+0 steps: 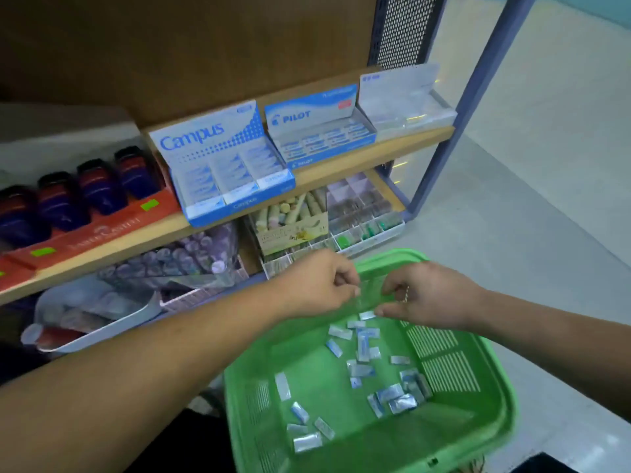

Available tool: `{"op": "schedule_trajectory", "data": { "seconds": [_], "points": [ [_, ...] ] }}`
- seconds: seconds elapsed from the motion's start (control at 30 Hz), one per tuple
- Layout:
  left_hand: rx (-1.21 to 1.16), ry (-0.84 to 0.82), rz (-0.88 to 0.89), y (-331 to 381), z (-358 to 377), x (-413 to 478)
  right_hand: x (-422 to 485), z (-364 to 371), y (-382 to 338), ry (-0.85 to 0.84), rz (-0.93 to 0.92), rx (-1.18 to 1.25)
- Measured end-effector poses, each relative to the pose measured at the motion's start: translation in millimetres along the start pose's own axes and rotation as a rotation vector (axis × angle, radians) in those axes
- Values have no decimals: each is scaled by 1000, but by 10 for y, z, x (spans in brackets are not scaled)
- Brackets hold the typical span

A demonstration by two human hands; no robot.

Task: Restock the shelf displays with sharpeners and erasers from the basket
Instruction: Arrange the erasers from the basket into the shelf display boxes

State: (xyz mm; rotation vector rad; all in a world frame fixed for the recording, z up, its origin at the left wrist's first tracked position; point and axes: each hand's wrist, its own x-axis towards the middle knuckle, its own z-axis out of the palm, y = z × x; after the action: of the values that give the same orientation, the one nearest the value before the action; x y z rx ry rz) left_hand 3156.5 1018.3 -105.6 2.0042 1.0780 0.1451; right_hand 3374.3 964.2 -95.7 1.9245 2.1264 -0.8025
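A green plastic basket [478, 414] sits low in front of me, with several small wrapped erasers [365, 346] scattered on its floor. Both hands hover over its far end. My left hand [317, 285] has curled fingers that pinch a small pale eraser at their tips. My right hand [423, 295] is curled too, its thumb and fingertips pinching a wrapped eraser [367, 315] just above the basket floor. On the wooden shelf [392, 148] stand a blue Campus eraser box [222, 165], a Pilot eraser box [321, 131] and a red Faber-Castell tray of dark sharpeners [85, 199].
A clear plastic display box [406, 100] stands at the shelf's right end. The lower shelf holds a chalk box [293, 220], a compartment tray of small items [365, 213] and purple-capped items [177, 257]. A blue metal upright [454, 131] borders grey floor on the right.
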Motion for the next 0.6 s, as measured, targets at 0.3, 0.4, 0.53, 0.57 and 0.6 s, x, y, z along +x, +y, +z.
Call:
{"op": "schedule_trajectory", "data": {
  "seconds": [0.3, 0.4, 0.53, 0.57, 0.6],
  "points": [
    [288, -345, -468, -948, 1134, -368, 137, 1109, 303, -570, 143, -31],
    [360, -318, -593, -1081, 1483, -587, 223, 1444, 363, -536, 179, -17],
    [389, -392, -667, -1154, 1662, -709, 225, 1809, 399, -535, 101, -138],
    [381, -404, -677, -1166, 1665, -742, 214, 1859, 394, -536, 82, -154],
    [365, -409, -684, -1185, 1672, -766, 205, 1899, 393, -532, 74, -160]
  ]
}}
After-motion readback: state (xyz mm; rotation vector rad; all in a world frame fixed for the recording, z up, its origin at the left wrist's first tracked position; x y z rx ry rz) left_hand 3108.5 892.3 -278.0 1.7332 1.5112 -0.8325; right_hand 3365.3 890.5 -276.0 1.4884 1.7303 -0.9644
